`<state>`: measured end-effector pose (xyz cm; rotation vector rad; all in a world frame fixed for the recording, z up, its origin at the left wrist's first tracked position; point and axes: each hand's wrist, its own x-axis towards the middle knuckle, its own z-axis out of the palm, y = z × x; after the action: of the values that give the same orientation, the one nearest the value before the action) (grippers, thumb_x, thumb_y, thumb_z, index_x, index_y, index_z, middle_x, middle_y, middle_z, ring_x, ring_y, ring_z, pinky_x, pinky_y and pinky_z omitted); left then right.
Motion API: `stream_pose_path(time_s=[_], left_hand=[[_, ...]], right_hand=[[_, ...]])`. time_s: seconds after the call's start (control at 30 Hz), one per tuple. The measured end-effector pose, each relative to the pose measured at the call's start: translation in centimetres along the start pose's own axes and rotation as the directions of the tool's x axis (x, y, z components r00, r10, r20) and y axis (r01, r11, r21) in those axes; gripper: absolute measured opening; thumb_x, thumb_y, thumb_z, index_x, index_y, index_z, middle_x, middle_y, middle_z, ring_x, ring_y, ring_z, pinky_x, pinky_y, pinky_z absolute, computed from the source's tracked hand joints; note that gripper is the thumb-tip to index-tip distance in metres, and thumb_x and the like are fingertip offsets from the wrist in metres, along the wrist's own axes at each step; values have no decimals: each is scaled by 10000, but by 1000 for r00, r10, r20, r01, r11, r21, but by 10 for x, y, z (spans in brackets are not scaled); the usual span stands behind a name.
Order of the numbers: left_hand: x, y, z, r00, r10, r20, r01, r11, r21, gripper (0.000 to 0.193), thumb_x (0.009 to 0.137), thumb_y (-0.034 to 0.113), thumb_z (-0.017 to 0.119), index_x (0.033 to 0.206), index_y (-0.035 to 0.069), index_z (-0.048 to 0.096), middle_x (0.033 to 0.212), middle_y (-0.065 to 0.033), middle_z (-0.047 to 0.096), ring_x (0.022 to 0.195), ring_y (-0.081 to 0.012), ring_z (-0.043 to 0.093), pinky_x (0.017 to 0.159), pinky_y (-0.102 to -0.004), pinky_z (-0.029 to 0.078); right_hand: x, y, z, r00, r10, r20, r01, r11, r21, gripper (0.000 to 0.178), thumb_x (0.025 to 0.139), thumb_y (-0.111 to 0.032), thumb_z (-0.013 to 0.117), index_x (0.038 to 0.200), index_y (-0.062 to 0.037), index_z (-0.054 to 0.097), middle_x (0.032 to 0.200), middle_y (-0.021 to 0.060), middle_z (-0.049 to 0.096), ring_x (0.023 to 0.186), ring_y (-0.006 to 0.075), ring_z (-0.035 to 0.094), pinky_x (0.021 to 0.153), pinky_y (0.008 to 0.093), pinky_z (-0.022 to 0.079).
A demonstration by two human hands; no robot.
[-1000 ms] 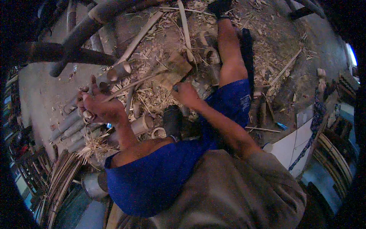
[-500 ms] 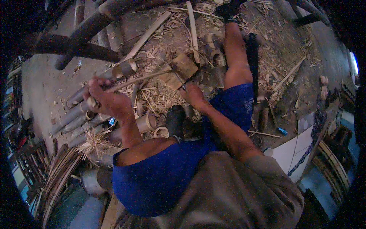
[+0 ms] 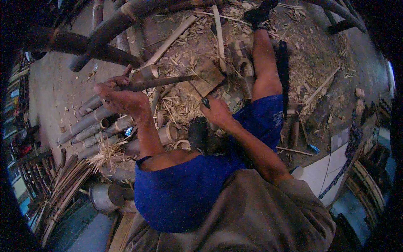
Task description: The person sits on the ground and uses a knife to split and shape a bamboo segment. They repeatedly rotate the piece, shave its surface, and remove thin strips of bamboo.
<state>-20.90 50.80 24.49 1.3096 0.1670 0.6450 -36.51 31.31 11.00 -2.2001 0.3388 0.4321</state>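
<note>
My left hand [image 3: 126, 97] is closed around one end of a bamboo strip [image 3: 166, 81], its dark side showing. The strip's far end rests on a squarish wooden block [image 3: 212, 76] on the ground between my legs. In my right hand [image 3: 219, 113] is a knife [image 3: 205, 102] with a dark handle, fingers wrapped around it. Its thin blade slants up and left across the block, close to the strip's end. Whether blade and strip touch I cannot tell.
Wood shavings [image 3: 180, 107] and long split pieces [image 3: 174, 38] litter the ground. Bamboo tubes [image 3: 94, 122] lie at left, beside a bundle of thin strips [image 3: 63, 197]. Thick poles [image 3: 94, 46] cross at the upper left. White tiles [image 3: 329, 168] lie at right.
The strip has turned from its pale side to its dark side. My left hand has rolled over with it, thumb now raised. The view has shifted slightly; my right hand stays beside the block.
</note>
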Motion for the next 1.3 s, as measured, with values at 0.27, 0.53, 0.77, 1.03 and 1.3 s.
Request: stream_pose_path(time_s=[0.27,0.53,0.77,1.03,1.3], left_hand=[[-12,-5,-27,829,444,342,-552,548,628,399,991,397,444,1052,35,601,965,-135,643,919,-268,599,935,-408,441],[-16,-9,-21,635,668,388,-601,111,792,373,976,268,519,1241,6,537,1199,-166,618,1089,-328,598,957,-427,431],[-20,-5,-20,896,419,149,-410,649,640,370,985,284,540,1201,-11,597,1165,-137,626,1050,-269,579,818,-353,413],[-26,12,-1,949,264,-172,-177,897,405,336,979,324,562,908,0,618,863,-85,609,819,-183,525,776,-339,444],[-25,4,-33,850,494,184,-439,473,764,267,986,231,497,1016,-24,570,988,-144,609,889,-269,563,796,-390,462]], right_hand=[[-31,-135,-67,869,-460,-181,494,806,327,378,872,-348,647,986,10,614,795,255,657,772,455,648,711,517,511],[-29,-131,-53,896,-436,-83,444,886,132,368,837,-307,654,1033,0,602,877,261,671,845,459,651,755,524,519],[-22,-122,-46,940,-338,38,338,941,16,375,824,-285,667,1046,4,582,871,264,669,846,463,651,754,540,515],[-32,-124,-36,913,-407,-43,409,908,88,397,834,-300,657,1051,16,556,847,274,655,816,477,642,735,549,507],[-16,-113,-22,905,-422,-53,423,906,6,381,854,-321,646,1046,-3,563,840,260,656,836,471,640,722,547,504]])
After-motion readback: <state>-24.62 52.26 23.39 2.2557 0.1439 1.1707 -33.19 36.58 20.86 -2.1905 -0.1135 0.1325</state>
